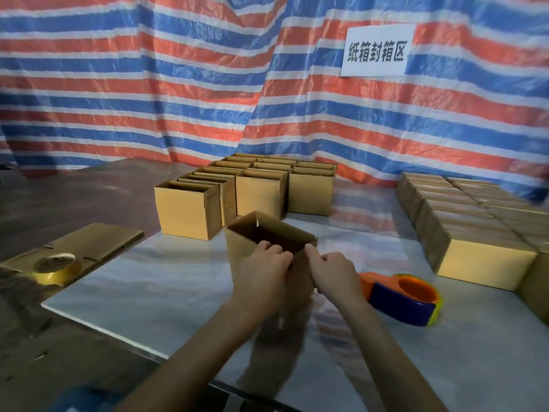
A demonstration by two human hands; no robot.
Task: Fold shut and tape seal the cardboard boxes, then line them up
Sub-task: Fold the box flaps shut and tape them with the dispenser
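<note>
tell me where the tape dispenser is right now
In the head view the orange and blue tape dispenser lies on the table at lower right, just right of the right hand gripping the open box, with the sealed boxes further right.

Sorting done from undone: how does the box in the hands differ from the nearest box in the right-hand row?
The held box is open-topped, its dark inside showing; the row box is closed. The held box stands apart, gripped by the left hand and right hand; the row box abuts its neighbours. Both are brown cardboard.
</note>
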